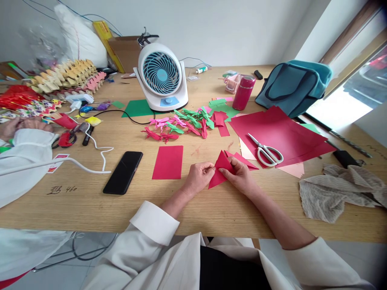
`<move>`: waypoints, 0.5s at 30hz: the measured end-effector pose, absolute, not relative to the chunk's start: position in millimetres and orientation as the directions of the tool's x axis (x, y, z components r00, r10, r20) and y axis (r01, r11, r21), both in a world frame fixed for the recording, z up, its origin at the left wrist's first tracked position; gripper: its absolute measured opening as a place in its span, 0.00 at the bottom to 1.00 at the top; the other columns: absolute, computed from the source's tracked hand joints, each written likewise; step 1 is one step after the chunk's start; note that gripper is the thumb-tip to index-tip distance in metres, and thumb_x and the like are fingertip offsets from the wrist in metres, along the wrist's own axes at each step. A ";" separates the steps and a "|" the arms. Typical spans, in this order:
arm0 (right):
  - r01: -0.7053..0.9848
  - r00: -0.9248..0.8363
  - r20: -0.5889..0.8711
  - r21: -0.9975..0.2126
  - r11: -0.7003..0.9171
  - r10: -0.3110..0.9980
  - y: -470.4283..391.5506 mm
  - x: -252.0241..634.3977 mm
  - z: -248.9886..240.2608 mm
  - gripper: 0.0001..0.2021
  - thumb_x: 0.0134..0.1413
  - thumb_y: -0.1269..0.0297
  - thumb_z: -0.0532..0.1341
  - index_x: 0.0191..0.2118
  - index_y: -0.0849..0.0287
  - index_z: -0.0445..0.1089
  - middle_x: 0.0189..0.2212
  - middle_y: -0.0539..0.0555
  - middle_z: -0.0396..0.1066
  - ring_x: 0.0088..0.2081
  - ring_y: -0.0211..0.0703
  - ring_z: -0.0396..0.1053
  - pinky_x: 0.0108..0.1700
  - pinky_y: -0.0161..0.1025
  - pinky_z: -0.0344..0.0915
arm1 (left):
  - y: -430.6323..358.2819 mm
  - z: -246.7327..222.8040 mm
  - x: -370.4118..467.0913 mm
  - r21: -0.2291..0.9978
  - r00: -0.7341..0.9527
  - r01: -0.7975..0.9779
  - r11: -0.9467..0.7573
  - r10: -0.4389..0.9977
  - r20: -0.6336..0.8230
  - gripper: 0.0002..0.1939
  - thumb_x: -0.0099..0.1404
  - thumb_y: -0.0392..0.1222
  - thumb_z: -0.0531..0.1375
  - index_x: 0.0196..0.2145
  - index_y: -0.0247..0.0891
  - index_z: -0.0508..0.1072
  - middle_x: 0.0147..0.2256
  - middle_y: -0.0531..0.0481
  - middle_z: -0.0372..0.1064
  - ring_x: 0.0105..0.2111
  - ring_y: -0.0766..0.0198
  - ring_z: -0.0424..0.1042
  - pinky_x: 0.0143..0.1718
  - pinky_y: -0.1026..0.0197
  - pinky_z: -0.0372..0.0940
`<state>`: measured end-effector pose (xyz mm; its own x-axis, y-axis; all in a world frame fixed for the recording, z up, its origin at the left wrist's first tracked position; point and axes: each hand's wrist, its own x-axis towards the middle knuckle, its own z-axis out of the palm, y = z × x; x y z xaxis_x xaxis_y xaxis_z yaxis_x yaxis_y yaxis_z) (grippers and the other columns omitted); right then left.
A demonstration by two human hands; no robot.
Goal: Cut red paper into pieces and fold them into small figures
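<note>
Between my hands is a folded piece of red paper (222,163) with a pointed top, held just above the table. My left hand (200,176) pinches its left edge, fingers curled in. On the other side my right hand (240,174) grips it between thumb and fingers. Behind my right fingers a further red folded paper (246,160) shows, partly covered. To the left lies a flat red paper rectangle (167,162). White-handled scissors (268,155) rest on large red sheets (284,135) at the right.
Folded green, pink and red paper figures (190,121) lie before a white fan (161,78). Around them are a black phone (123,173), a red bottle (244,92), a blue bag (293,86) and a grey cloth (335,191). Another person's hands (28,125) are at the left.
</note>
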<state>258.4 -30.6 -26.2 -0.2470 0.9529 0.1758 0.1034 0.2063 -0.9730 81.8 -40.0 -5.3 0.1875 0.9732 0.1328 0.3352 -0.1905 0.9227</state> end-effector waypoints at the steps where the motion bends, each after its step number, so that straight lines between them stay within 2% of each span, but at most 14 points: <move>1: 0.103 -0.250 0.189 -0.970 0.220 0.950 -31.0 258.2 -25.3 0.10 0.55 0.54 0.64 0.35 0.54 0.69 0.32 0.51 0.70 0.34 0.43 0.67 0.38 0.38 0.67 | -39.7 -6.4 81.9 0.930 0.187 0.324 -0.171 0.976 0.114 0.11 0.61 0.39 0.55 0.22 0.36 0.69 0.18 0.59 0.51 0.20 0.71 0.50 0.23 0.66 0.50; 3: 0.110 -0.252 0.217 -0.962 0.251 0.943 -32.1 258.1 -22.7 0.09 0.57 0.55 0.63 0.35 0.54 0.69 0.33 0.51 0.69 0.34 0.43 0.66 0.39 0.39 0.67 | -38.9 -8.5 82.1 0.962 0.194 0.257 -0.095 0.980 0.045 0.11 0.61 0.42 0.56 0.24 0.35 0.71 0.18 0.58 0.54 0.20 0.71 0.53 0.22 0.67 0.53; 7: 0.129 -0.234 0.262 -0.946 0.297 0.936 -34.0 258.1 -18.2 0.09 0.58 0.54 0.62 0.35 0.54 0.68 0.31 0.50 0.67 0.33 0.43 0.64 0.37 0.39 0.65 | -37.7 -9.5 82.6 0.996 0.258 0.030 0.090 0.962 -0.095 0.13 0.60 0.48 0.59 0.30 0.34 0.74 0.24 0.54 0.66 0.24 0.68 0.66 0.26 0.66 0.66; 10: 0.119 -0.230 0.262 -0.948 0.294 0.937 -34.1 258.8 -18.2 0.09 0.59 0.55 0.61 0.36 0.54 0.68 0.31 0.50 0.66 0.33 0.42 0.63 0.36 0.39 0.64 | -38.1 -6.9 82.7 0.993 0.293 -0.037 0.114 0.951 -0.098 0.16 0.59 0.52 0.61 0.31 0.33 0.75 0.27 0.52 0.69 0.27 0.66 0.69 0.29 0.64 0.70; 15: 0.096 -0.229 0.290 -0.943 0.318 0.929 -32.1 260.6 -20.6 0.08 0.60 0.56 0.61 0.36 0.54 0.69 0.31 0.51 0.66 0.34 0.43 0.63 0.38 0.39 0.64 | -39.2 -6.1 83.2 0.993 0.318 -0.065 0.096 0.945 -0.071 0.19 0.59 0.54 0.62 0.33 0.32 0.75 0.28 0.51 0.70 0.28 0.66 0.71 0.30 0.63 0.71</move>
